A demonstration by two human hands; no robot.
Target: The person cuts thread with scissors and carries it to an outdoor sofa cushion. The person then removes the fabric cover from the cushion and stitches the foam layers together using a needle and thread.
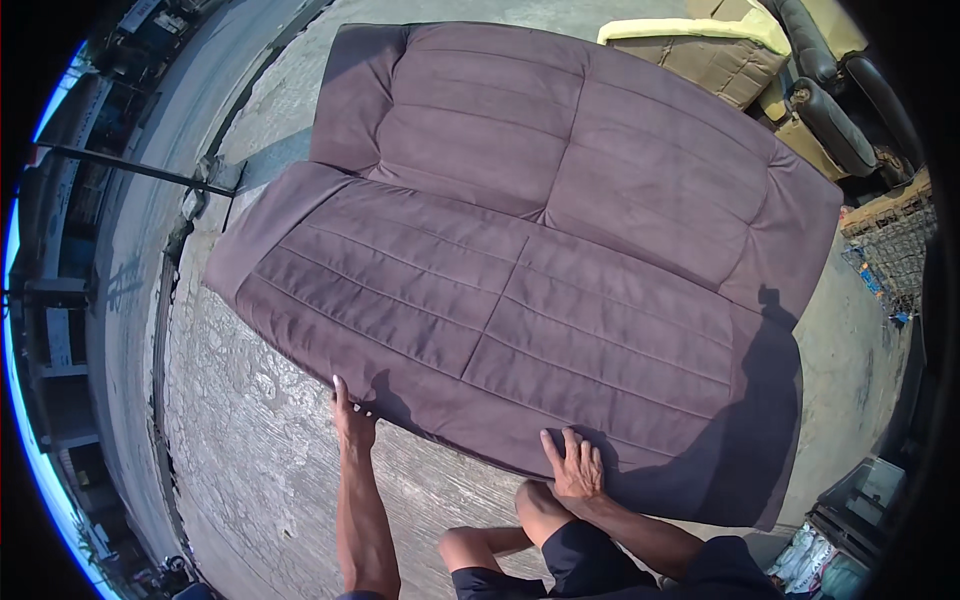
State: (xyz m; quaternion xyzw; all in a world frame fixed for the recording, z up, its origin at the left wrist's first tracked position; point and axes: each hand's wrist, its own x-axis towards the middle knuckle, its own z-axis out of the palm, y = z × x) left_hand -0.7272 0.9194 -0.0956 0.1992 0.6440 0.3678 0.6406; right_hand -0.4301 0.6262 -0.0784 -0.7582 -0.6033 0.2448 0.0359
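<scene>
In the head view, the big purple cloth (530,280) lies spread on the rough ground (250,400). The left hand (354,418) is at its near edge; whether it pinches, one cannot tell. The right hand (578,468) rests on top, fingers apart. A hard tug might scrape it.

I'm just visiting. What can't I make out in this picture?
All in the head view:
- Underside of the purple upholstery: hidden by its own top.
- Whether the left hand grips the edge: some fingers are hidden by the hand itself.
- The mesh-sided object's full shape: the dark right rim cuts it off.
- Shopfronts' details, far left: too small.
</scene>
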